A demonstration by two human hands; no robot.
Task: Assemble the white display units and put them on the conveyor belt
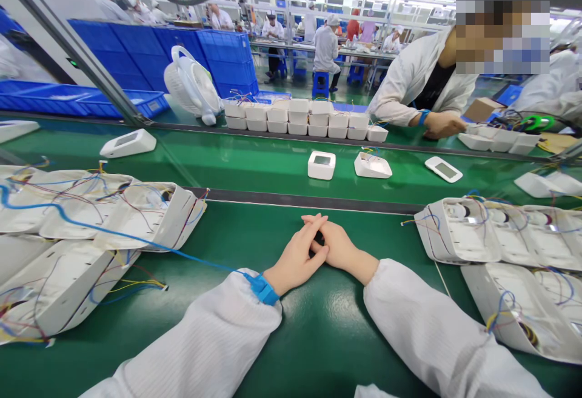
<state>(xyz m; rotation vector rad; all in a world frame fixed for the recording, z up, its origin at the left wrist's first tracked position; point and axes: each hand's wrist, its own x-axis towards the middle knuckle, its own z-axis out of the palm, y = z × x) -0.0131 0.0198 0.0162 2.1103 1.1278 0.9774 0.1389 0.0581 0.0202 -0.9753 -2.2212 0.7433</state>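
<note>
My left hand (296, 258) rests on the green worktable (318, 337), a blue wrist strap (265, 289) with a blue cord at its wrist. Its fingers are stretched out and cross those of my right hand (342, 248), with the thumb apart. The right hand lies palm down, its fingers loosely extended and partly hidden by the left. The hands touch each other, and no object shows in either. White housings with coloured wires stand on both sides, the left group (150, 207) and the right group (473, 228).
Beyond a dark rail, a green belt (254, 171) carries white devices, among them one with a screen (322, 165). Stacked white cases (297, 120), a white fan (193, 86) and blue bins (227, 59) stand farther back. Across the belt, a person (409, 77) handles parts.
</note>
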